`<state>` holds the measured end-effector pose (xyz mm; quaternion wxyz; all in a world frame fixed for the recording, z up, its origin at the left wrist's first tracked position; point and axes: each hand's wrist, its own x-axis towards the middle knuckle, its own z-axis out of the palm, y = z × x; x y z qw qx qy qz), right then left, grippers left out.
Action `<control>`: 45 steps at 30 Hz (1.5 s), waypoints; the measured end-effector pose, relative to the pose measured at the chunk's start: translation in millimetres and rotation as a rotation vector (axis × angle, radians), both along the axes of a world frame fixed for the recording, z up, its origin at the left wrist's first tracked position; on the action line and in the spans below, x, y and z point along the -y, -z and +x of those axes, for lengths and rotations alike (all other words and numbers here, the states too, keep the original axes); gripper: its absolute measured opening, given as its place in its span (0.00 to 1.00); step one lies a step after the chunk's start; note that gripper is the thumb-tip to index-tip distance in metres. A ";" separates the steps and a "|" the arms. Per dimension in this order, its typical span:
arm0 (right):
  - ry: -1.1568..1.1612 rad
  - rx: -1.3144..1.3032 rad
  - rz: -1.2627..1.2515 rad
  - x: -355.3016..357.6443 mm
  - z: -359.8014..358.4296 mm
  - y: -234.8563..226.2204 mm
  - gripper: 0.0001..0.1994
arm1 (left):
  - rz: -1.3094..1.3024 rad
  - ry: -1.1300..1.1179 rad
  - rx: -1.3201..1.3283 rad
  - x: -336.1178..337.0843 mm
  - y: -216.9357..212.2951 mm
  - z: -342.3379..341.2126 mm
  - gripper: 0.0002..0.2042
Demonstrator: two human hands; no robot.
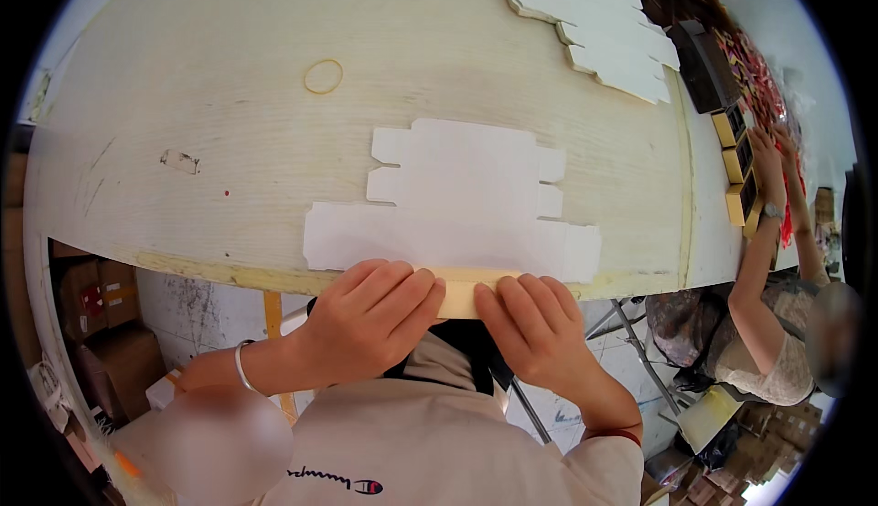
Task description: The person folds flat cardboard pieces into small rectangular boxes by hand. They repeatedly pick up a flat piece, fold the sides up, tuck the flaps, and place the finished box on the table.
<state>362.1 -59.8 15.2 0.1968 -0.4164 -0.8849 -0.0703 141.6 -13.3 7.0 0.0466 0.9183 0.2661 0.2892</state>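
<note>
Both hands are down at the near edge of the desk [183, 76], pressing on a flat white die-cut carton blank [453, 236] that lies right along that edge. The left hand [370, 319] is curled over, fingers bent down onto a yellowish strip [462, 291], which looks like a flap of the blank folded over the desk edge. The right hand [535, 328] is doing the same just beside it, fingertips clamped on the other end of that strip. So neither hand is loose; both are pinching and pressing the flap.

What could go sideways, as I see it: the blank hangs partly off the edge, so if the two hands push unevenly the crease may run crooked, or the whole sheet may skid across the smooth wood. A second blank [466, 168] lies just behind it, touching or overlapping, and could get dragged along.

Count-wise: two blanks in front of the person, plus a fanned stack of blanks [604, 26] at the far right of the desk, where I can't tell the number because they overlap. One rubber band [323, 76] sits alone mid-desk. Three small yellow-sided boxes [739, 163] are lined up on the right, next to a co-worker's hands [773, 154], with a dark tray [709, 67] beyond them.
</note>
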 end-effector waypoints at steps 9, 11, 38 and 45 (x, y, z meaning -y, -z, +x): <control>0.078 -0.317 -0.488 -25.6 -10.5 -28.7 0.12 | -0.170 -0.070 -0.137 -17.3 -26.9 3.6 0.06; 0.104 -0.336 -0.458 -20.1 -12.8 -34.0 0.10 | -0.043 -0.106 -0.147 -16.6 -32.9 2.5 0.08; 0.027 -0.347 -0.304 9.4 -44.8 -30.2 0.11 | -0.079 0.011 0.120 -34.8 -48.7 -36.0 0.11; 0.109 -0.277 -0.211 -25.0 -54.0 -27.5 0.09 | -0.144 -0.091 0.008 -0.4 -23.4 -40.9 0.13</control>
